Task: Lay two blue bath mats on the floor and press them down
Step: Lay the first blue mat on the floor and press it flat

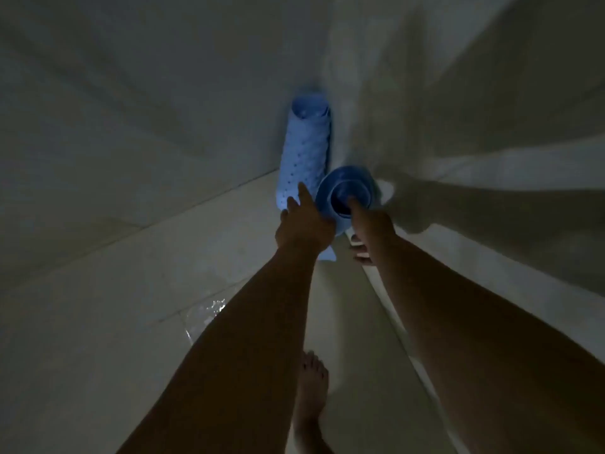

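Two rolled blue bath mats stand in the corner near the middle of the frame, in dim light. The taller rolled mat (302,152) stands upright against the wall, its dotted surface facing the camera and its open top end at upper centre. Just right of it and nearer the camera is the second rolled mat (347,194), seen almost end-on — a ring of blue layers round a dark hollow core.

The left hand (302,221) reaches forward with its fingers straight and spread, the fingertips touching the lower part of the taller rolled mat; it is not closed round anything. The right hand (363,231) is at the end of the second rolled mat, with one finger pushed into the dark core and other fingers curled below the rim — it appears to hook and hold that roll, though the grip is partly hidden.

A pale shower curtain (458,126) hangs in folds across the upper right, beside the mats. The tiled floor (131,306) fills the lower left, with a small glint of water (209,309) on it. A bare foot (311,388) stands at lower centre, between the two forearms.
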The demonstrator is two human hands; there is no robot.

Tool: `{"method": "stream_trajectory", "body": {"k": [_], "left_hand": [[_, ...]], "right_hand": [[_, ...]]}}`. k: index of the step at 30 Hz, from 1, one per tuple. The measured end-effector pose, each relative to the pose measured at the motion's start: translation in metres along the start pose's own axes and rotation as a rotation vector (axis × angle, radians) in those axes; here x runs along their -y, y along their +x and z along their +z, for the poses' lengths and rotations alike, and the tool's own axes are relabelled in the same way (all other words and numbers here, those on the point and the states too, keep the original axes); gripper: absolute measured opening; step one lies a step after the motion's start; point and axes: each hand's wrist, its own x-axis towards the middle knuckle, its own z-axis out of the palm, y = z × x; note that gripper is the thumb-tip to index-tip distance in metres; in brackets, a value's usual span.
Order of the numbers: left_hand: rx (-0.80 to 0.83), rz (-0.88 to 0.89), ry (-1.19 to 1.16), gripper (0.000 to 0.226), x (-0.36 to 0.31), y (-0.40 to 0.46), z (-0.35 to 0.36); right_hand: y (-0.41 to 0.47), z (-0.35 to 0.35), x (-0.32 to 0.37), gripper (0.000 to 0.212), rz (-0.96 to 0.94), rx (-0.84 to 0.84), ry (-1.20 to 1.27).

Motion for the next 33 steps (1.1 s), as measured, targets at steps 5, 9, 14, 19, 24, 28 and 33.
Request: {"method": "stream_trajectory", "body": {"k": [5,9,14,19,24,28,33], "left_hand": [[-0.060,0.008,-0.057,0.052,0.026,0.019,0.021],[-0.118,-0.008,-0.100,0.036,0.071,-0.009,0.010],[-0.179,-0.089,-0.157,0.030,0.141,-0.058,-0.048],[-0.326,-0.110,-0.160,0.047,0.226,-0.123,-0.115],[-0.481,-0.105,-0.093,0.048,0.305,-0.193,-0.180],[-0.570,-0.080,-0.010,0.044,0.359,-0.247,-0.223],[-0.578,0.081,0.155,0.053,0.380,-0.305,-0.257]], "right_hand": [[0.033,0.030,-0.018,0.046,0.051,0.084,0.263],[0.014,0.057,-0.045,0.049,-0.012,0.194,0.179],[-0.032,0.105,-0.079,0.054,-0.136,0.032,-0.025],[-0.083,0.143,-0.110,0.031,-0.325,-0.213,-0.403],[-0.145,0.170,-0.132,0.022,-0.412,-0.239,-0.546],[-0.203,0.191,-0.135,0.025,-0.601,-0.352,-0.613],[-0.243,0.201,-0.136,0.032,-0.605,-0.379,-0.623]]}}
